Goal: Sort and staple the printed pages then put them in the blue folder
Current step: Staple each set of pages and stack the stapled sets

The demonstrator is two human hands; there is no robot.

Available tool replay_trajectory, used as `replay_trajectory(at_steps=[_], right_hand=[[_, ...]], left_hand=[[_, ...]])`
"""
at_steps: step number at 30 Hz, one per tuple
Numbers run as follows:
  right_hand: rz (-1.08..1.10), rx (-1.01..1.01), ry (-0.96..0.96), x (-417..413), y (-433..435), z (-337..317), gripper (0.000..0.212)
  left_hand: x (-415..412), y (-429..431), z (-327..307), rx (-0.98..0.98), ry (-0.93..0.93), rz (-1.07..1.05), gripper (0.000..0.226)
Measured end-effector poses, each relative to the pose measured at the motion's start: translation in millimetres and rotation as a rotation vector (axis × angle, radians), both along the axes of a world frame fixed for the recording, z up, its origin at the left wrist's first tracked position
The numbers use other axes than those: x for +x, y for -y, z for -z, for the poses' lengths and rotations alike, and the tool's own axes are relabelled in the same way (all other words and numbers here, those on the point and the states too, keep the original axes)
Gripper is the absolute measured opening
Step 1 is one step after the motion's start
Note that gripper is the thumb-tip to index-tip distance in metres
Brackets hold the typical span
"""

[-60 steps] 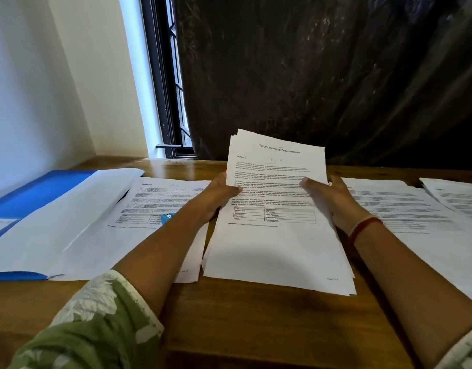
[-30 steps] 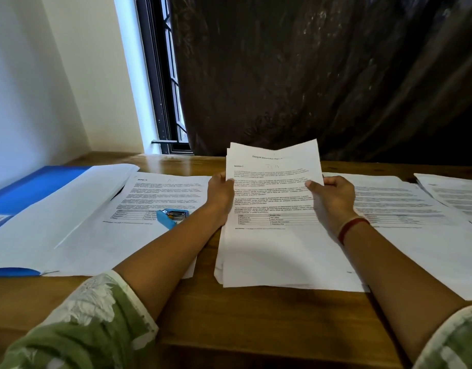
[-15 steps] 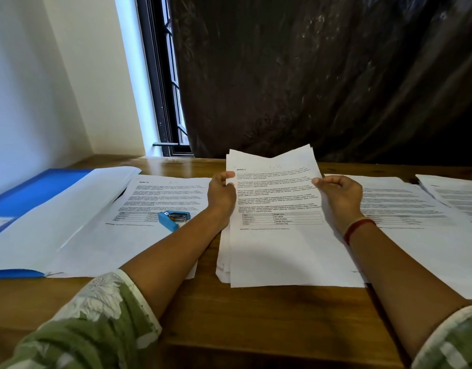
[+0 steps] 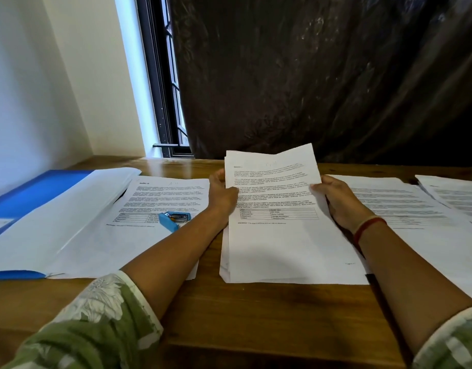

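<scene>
Because unstapled, prone to fanning and sliding: sheaf of printed pages (image 4: 282, 241) at centre frame, lower edge down on the wooden table (image 4: 256, 315), upper half lifted and bowed. Light, limp, slick sheet on sheet; top corners curling, lower left edges stepped out of line. Gripped mid-height at both long edges: left hand (image 4: 221, 195) curled round the left edge, right hand (image 4: 336, 201) curled round the right, thumb on the front margin. Best kept so, by the sides, for tapping square on the bottom edge; firm pinch near a top corner likely needed for stapling, else slippage. Left of centre, blue stapler (image 4: 173, 219) lying on a separate printed pile (image 4: 160, 193), just beside the left forearm. At far left, blue folder (image 4: 35, 193), apparently open, partly covered by white sheets. At right, further printed piles (image 4: 389, 203) flat on the table, close by the right hand.
</scene>
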State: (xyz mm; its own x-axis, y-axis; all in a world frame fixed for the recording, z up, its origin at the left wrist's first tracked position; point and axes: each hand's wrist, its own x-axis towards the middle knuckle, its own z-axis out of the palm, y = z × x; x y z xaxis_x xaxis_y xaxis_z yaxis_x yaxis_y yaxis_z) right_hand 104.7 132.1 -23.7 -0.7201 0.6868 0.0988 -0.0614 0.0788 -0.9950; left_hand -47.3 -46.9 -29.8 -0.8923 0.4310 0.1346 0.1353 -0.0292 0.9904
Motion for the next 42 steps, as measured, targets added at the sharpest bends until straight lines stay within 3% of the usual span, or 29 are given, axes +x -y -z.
replay_trajectory(at_steps=[6, 10, 14, 17, 19, 21, 25, 30, 36, 42], right_hand=[[0.069, -0.049, 0.009, 0, 5, -4, 0.035], [0.069, -0.075, -0.007, 3, 11, -8, 0.036], [0.021, -0.152, -0.083, 10, 15, -13, 0.030], [0.016, -0.243, -0.152, 11, 15, -13, 0.051], [0.094, -0.202, -0.166, 9, 14, -10, 0.039], [0.181, -0.143, -0.186, 7, 9, -6, 0.008], [0.294, -0.131, -0.169, 4, 3, -1, 0.030], [0.400, -0.196, -0.238, 3, 4, -1, 0.023], [0.358, -0.226, -0.369, 5, 7, -4, 0.016], [0.139, -0.269, -0.291, 2, 9, -9, 0.014]], left_hand=[[-1, 2, -1, -0.001, -0.078, 0.060, 0.054], [-5, 2, 1, 0.026, -0.015, 0.099, 0.027], [-6, 2, 2, 0.096, 0.051, 0.126, 0.019], [-4, 4, -1, 0.116, 0.058, 0.114, 0.014], [-5, 3, 1, 0.114, 0.084, 0.112, 0.016], [-5, 2, 2, 0.106, 0.087, 0.113, 0.019], [-3, 2, 5, 0.098, -0.009, 0.120, 0.020], [-7, 2, 4, 0.279, 0.020, 0.194, 0.053], [-7, -1, 4, 0.314, -0.085, 0.236, 0.038], [-5, -4, 5, 0.359, -0.160, 0.195, 0.033]])
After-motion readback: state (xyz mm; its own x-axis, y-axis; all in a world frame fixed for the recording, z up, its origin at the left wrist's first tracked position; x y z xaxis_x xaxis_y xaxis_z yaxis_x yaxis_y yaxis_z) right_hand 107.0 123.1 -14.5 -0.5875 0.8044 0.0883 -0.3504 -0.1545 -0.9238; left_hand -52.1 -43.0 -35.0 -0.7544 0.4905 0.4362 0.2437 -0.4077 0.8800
